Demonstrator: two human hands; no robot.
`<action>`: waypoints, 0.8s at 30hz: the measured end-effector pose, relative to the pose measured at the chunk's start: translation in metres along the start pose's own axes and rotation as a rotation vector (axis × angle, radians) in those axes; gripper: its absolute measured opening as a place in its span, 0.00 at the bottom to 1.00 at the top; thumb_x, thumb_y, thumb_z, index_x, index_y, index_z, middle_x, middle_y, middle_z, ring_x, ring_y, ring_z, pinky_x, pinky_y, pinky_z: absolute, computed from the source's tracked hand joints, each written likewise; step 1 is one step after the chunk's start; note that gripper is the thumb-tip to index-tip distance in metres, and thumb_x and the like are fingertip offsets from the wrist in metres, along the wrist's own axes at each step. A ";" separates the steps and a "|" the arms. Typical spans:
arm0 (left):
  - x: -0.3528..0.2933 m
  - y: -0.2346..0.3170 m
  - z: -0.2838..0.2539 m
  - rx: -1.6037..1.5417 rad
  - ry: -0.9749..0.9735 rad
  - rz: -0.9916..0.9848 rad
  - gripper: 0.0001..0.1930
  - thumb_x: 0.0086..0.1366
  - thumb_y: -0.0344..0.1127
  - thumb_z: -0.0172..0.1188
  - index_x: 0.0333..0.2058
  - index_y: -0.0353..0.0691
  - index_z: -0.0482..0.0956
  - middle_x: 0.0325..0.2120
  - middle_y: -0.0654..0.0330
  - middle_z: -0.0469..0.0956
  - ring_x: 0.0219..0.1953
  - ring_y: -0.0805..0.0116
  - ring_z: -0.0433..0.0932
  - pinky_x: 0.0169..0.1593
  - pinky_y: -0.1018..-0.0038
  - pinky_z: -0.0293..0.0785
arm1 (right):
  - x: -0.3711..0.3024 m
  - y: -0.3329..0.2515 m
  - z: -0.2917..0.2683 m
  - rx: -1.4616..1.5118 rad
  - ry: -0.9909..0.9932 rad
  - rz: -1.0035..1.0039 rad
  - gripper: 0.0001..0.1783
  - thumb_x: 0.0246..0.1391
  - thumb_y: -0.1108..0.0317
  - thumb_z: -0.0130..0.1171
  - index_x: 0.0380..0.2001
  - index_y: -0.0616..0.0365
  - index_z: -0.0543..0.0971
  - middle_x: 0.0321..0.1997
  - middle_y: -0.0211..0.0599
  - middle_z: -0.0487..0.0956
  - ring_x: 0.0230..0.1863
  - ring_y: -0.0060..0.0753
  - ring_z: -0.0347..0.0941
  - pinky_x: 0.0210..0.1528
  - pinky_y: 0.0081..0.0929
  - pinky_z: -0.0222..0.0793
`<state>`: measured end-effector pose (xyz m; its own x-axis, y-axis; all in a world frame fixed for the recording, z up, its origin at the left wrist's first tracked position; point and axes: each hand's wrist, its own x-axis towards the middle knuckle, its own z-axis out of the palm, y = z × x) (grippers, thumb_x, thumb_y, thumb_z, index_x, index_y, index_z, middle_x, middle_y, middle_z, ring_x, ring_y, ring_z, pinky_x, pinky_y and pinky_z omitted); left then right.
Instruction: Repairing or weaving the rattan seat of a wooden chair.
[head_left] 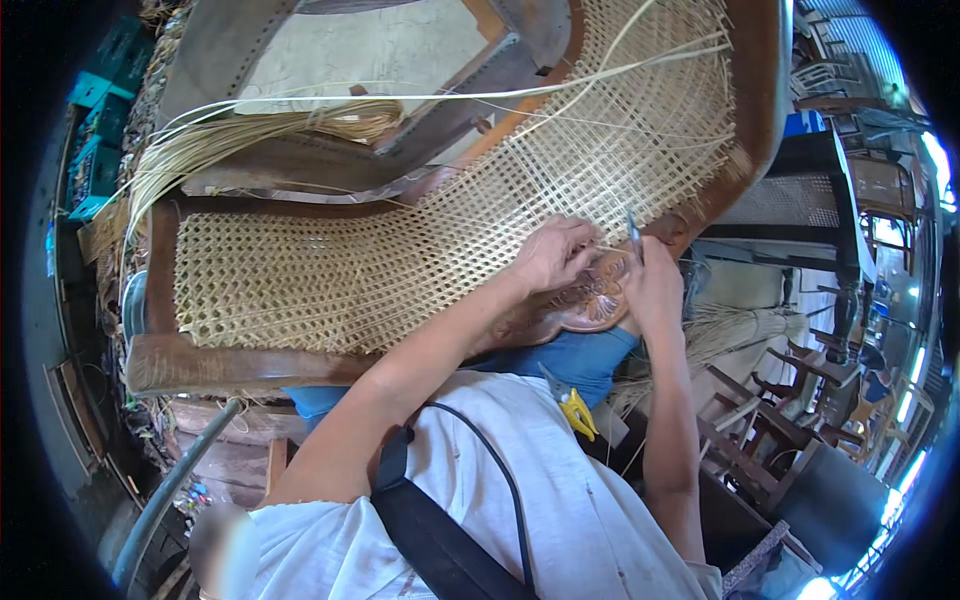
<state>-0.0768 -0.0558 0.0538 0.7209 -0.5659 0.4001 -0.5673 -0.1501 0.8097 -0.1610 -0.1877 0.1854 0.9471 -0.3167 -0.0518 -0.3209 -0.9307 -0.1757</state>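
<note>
A carved wooden chair frame (240,368) with woven cane webbing (300,265) lies across my lap. My left hand (553,255) rests at the webbing's near edge with its fingers pinched around a thin cane strand (612,248) that runs toward the right hand. My right hand (653,285) is closed on a slim, blue-grey pointed tool (633,226), whose tip points up over the webbing; its exact kind is too small to tell. Just below both hands is a carved floral ornament (600,295) on the frame. Long loose cane strands (470,97) cross above the webbing.
A bundle of cane strands (260,130) lies on another wooden frame (340,165) at the far left. A yellow-handled tool (577,413) sits by my lap. Teal crates (95,165) are stacked at left. Several chairs (770,430) crowd the right side, near a metal pipe-free pile of cane (740,325).
</note>
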 end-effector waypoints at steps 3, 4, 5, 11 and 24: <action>0.016 0.016 0.003 -0.894 -0.230 -0.433 0.13 0.64 0.42 0.63 0.36 0.38 0.85 0.31 0.58 0.84 0.32 0.75 0.79 0.39 0.76 0.76 | 0.002 -0.001 -0.006 0.151 -0.008 0.036 0.11 0.57 0.67 0.53 0.43 0.57 0.70 0.38 0.50 0.78 0.39 0.60 0.76 0.40 0.52 0.70; 0.014 0.008 0.000 -0.907 -0.239 -0.428 0.13 0.64 0.42 0.63 0.36 0.38 0.85 0.31 0.58 0.84 0.32 0.75 0.79 0.39 0.76 0.76 | 0.002 -0.006 -0.007 0.139 -0.005 0.047 0.11 0.57 0.67 0.53 0.43 0.57 0.70 0.38 0.50 0.78 0.39 0.60 0.76 0.40 0.52 0.70; 0.014 -0.001 -0.002 -0.830 -0.158 -0.440 0.12 0.63 0.41 0.64 0.35 0.37 0.85 0.29 0.58 0.83 0.31 0.76 0.78 0.37 0.76 0.75 | 0.003 -0.012 -0.008 0.074 -0.062 0.124 0.12 0.58 0.64 0.51 0.44 0.55 0.70 0.37 0.50 0.79 0.37 0.60 0.77 0.40 0.51 0.71; 0.002 -0.052 0.000 -0.614 -0.158 -0.577 0.11 0.59 0.40 0.66 0.30 0.36 0.84 0.22 0.60 0.81 0.25 0.77 0.75 0.33 0.76 0.74 | 0.006 -0.034 0.009 -0.316 -0.307 0.076 0.11 0.55 0.68 0.49 0.39 0.61 0.75 0.29 0.52 0.82 0.34 0.54 0.81 0.39 0.46 0.75; 0.017 -0.040 -0.004 -0.210 -0.296 -0.350 0.07 0.56 0.35 0.68 0.29 0.38 0.84 0.26 0.58 0.82 0.28 0.69 0.79 0.34 0.72 0.75 | 0.015 -0.018 0.036 -0.145 -0.207 0.064 0.11 0.51 0.66 0.56 0.33 0.62 0.80 0.31 0.53 0.82 0.35 0.53 0.81 0.40 0.45 0.75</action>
<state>-0.0408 -0.0563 0.0299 0.6926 -0.7209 -0.0250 -0.1974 -0.2228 0.9547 -0.1412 -0.1690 0.1526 0.9015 -0.3452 -0.2610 -0.3634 -0.9313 -0.0234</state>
